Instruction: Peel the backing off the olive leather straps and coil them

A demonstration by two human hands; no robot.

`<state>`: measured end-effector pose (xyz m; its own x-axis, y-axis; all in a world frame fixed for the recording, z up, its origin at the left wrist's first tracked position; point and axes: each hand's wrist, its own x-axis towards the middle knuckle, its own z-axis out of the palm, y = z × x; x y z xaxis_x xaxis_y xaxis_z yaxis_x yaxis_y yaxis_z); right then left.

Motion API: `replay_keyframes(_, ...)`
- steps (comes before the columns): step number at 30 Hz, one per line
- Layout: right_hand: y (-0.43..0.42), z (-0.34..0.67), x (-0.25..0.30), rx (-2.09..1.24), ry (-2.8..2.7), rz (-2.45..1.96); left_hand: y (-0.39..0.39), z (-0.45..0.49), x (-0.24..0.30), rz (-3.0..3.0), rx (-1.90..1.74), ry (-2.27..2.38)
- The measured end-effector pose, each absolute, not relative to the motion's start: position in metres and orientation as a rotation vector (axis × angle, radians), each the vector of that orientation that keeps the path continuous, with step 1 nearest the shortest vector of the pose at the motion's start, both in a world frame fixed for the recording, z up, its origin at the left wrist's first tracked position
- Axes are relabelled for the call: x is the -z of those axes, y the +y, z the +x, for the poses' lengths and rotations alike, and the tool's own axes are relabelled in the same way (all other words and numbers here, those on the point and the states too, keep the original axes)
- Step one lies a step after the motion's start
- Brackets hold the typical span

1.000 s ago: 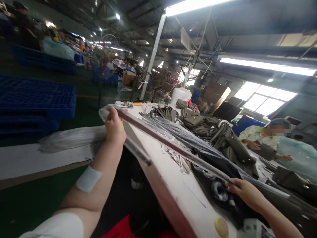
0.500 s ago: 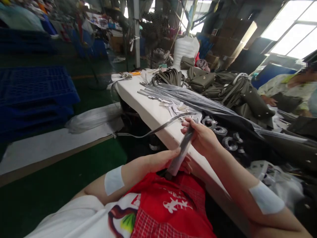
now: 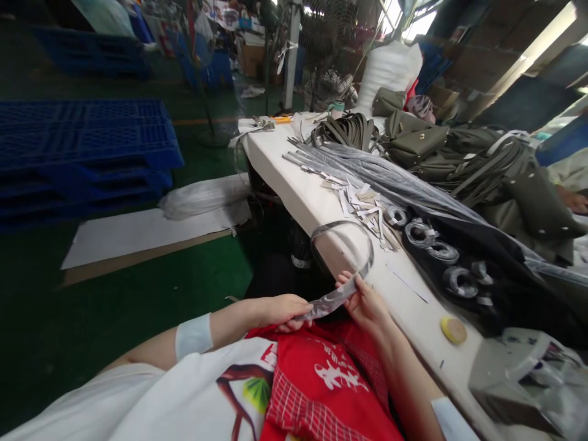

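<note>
A dark strap in clear plastic film (image 3: 329, 302) spans the gap between my two hands in front of the red apron. Its free length curves up in a loop over the table edge. My left hand (image 3: 285, 311) is closed on its lower end, thumb on top. My right hand (image 3: 364, 304) pinches the strap further along, where the loop begins, with some fingers spread behind it. Beyond the loop, on the white table (image 3: 294, 196), lie loose paper slips (image 3: 362, 205). Coiled wrapped straps (image 3: 459, 282) sit to the right on black material.
Long film-wrapped straps (image 3: 381, 174) run along the table, with olive-green bags (image 3: 418, 144) heaped behind. A yellow round object (image 3: 453, 331) and a clear plastic bag (image 3: 546, 373) are near the right edge. Blue pallets (image 3: 87, 153) stand on the floor at left. Another person's hand shows at far right.
The strap has turned from steeply slanted to flatter, and its free length now forms a loop. My left hand has moved left, the right hand lower. The view has swung, revealing the yellow object.
</note>
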<state>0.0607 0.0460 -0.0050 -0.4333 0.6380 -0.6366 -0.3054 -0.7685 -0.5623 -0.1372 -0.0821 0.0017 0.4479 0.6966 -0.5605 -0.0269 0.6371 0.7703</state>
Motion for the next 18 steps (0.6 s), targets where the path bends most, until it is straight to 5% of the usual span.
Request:
replay_keyframes(7, 0.013, 0.056, 0.045, -2.271, -0.26, -1.281, -0.084, -0.157, 0.016, 1.309, -0.272, 1.376)
replay_keyframes(18, -0.001, 0.05, 0.099, -2.629, -0.013, -1.49, -0.103, -0.174, 0.033, 1.219, -0.114, 1.334)
